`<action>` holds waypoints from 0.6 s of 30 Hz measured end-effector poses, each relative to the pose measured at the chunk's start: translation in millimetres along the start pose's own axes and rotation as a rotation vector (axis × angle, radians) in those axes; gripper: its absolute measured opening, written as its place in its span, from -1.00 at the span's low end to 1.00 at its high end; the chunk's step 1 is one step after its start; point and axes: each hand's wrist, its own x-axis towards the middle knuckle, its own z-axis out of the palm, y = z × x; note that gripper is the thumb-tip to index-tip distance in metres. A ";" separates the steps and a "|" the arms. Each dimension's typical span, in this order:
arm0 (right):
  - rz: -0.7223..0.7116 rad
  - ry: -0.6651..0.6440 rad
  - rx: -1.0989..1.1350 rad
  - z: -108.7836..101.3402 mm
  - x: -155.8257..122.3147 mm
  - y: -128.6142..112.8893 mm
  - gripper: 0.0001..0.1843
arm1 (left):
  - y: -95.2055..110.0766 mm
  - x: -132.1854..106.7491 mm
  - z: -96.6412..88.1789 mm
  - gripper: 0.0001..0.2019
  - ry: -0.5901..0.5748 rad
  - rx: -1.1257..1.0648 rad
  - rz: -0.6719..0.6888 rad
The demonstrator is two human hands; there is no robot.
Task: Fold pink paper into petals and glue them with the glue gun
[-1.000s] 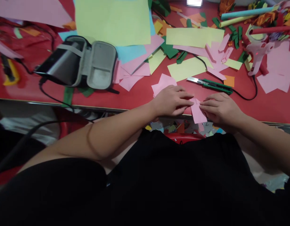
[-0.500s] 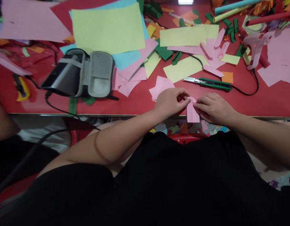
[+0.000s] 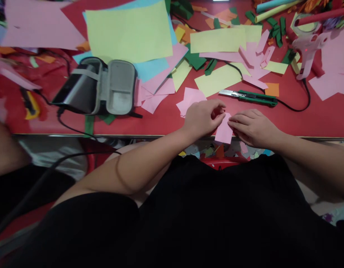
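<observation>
A small pink paper piece (image 3: 224, 131) with slanted top corners lies at the table's front edge, its lower end jutting past the edge. My left hand (image 3: 202, 117) pinches its upper left side between thumb and fingers. On the other side my right hand (image 3: 251, 126) grips the paper's right edge with its fingertips. Just behind my left hand lie pink paper sheets (image 3: 191, 99), partly covered by it. A green box cutter (image 3: 251, 97) with its blade out rests beyond my hands.
A pink glue gun (image 3: 308, 52) stands at the right, its cord running over the red table (image 3: 160, 124). Coloured paper (image 3: 129, 33) and scraps spread across the back. An open grey case (image 3: 120, 87) sits left, near a yellow-handled cutter (image 3: 32, 106). Another person's arm (image 3: 6, 149) is at far left.
The pink paper has turned so its lower end points left, and its top now shows slanted corners. Both hands stay close to it. The camera view has shifted slightly.
</observation>
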 end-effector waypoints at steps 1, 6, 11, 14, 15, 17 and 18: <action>0.005 0.001 0.006 0.4 -0.5 0.2 -0.60 | -1.6 -0.5 0.0 -0.81 -0.003 0.035 0.039; 0.024 -0.022 0.027 -1.1 -1.0 0.8 -0.59 | -8.2 -5.5 1.4 -0.74 -0.039 0.155 0.232; -0.004 -0.026 -0.008 -4.0 1.0 2.1 -0.59 | -12.5 -7.2 0.0 -0.65 -0.048 0.182 0.349; 0.002 -0.035 0.007 -4.7 1.5 2.3 -0.59 | -15.6 -6.8 -4.8 -0.63 -0.068 0.217 0.418; 0.006 -0.035 0.012 -4.7 1.5 2.2 -0.59 | -16.9 -6.7 -6.3 -0.63 -0.073 0.224 0.444; 0.010 -0.029 0.020 -4.7 1.4 1.9 -0.59 | -20.1 -6.7 -8.2 -0.61 -0.084 0.217 0.485; 0.013 -0.027 0.025 -4.7 1.3 1.8 -0.59 | -21.9 -6.9 -8.3 -0.61 -0.087 0.197 0.497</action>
